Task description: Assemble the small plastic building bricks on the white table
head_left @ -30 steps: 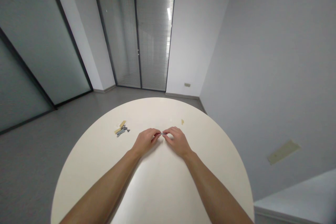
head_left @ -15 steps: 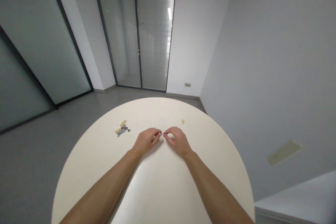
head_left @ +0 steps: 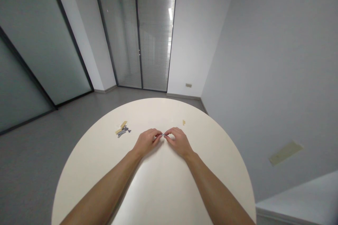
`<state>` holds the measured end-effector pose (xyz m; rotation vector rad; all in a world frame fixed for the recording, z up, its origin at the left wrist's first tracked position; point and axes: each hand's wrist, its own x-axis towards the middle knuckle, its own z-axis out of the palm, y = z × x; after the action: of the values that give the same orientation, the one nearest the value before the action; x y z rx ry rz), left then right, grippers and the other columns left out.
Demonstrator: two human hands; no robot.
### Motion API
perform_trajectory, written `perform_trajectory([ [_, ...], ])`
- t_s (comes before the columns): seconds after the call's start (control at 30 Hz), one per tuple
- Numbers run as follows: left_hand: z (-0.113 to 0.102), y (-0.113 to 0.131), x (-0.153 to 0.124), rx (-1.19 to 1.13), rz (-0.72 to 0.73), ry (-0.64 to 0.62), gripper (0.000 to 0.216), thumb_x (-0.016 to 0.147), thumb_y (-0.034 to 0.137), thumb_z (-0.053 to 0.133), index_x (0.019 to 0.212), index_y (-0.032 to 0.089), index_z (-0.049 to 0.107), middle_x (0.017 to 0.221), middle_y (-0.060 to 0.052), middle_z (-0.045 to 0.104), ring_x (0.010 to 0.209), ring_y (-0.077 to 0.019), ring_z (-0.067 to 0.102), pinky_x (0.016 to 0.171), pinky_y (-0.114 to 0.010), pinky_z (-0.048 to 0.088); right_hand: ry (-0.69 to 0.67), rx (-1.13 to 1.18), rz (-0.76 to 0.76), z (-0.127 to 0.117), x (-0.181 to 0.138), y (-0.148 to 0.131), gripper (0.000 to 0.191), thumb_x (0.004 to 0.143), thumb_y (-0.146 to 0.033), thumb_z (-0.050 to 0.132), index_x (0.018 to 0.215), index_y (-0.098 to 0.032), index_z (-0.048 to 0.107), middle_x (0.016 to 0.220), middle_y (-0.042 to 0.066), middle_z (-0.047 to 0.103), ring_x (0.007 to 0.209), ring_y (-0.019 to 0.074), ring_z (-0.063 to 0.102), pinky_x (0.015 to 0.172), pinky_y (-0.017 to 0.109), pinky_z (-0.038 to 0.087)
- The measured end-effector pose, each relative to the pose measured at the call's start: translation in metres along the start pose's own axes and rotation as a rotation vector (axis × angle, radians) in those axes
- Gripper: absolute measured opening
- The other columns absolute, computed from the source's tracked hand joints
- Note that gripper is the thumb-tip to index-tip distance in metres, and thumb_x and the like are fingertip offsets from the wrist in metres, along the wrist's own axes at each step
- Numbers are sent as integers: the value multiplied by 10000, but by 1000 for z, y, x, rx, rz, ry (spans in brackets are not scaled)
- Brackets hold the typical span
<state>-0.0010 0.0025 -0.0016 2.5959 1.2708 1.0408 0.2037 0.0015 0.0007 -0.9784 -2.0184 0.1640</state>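
My left hand (head_left: 147, 141) and my right hand (head_left: 179, 141) meet fingertip to fingertip above the middle of the white table (head_left: 158, 190). Between them is a tiny grey piece (head_left: 163, 134), pinched from both sides by thumbs and fingers. Most of that piece is hidden, and its exact kind is too small to make out. Left of my left hand lies a small pile of grey and tan building-brick pieces (head_left: 121, 130). Beyond my right hand sits a small pale yellow piece (head_left: 184, 122).
The round table's curved far edge (head_left: 158, 98) faces a glass door (head_left: 154, 42) with blinds. Frosted glass panels (head_left: 44, 35) stand at the left. A plain wall (head_left: 269, 70) with a beige cover plate (head_left: 286, 153) rises on the right.
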Motion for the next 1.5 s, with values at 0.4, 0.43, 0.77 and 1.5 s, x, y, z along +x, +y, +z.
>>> perform_trajectory([
  [0.4, 0, 0, 0, -1, -3, 2, 171, 963, 299, 503, 1002, 224, 651, 891, -23, 690, 833, -157, 635, 753, -272, 480, -13, -9, 9, -1, 0, -1, 27, 883, -209, 668, 893, -231, 655, 908, 14, 708, 899, 194, 624, 845, 347, 437],
  [0.43, 0, 0, 0, -2, -3, 1, 171, 964, 299, 502, 1003, 224, 651, 891, -23, 690, 833, -158, 636, 752, -273, 481, -14, -8, 12, -1, 0, -1, 30, 882, -208, 669, 892, -231, 654, 908, 13, 708, 898, 195, 623, 845, 348, 438],
  [0.77, 0, 0, 1, -1, -3, 4, 140, 949, 274, 529, 1002, 228, 650, 886, -17, 694, 826, -159, 640, 739, -269, 472, -18, -4, 22, -2, 0, -1, 32, 880, -209, 666, 896, -226, 644, 905, 22, 700, 892, 203, 620, 840, 354, 441],
  [1.5, -1, 0, 0, 1, 2, 15, 144, 949, 289, 525, 995, 232, 650, 879, -17, 693, 818, -160, 639, 739, -271, 478, -10, -8, 46, -2, 0, -2, 33, 875, -211, 654, 896, -231, 638, 903, 26, 694, 888, 207, 613, 827, 356, 448],
])
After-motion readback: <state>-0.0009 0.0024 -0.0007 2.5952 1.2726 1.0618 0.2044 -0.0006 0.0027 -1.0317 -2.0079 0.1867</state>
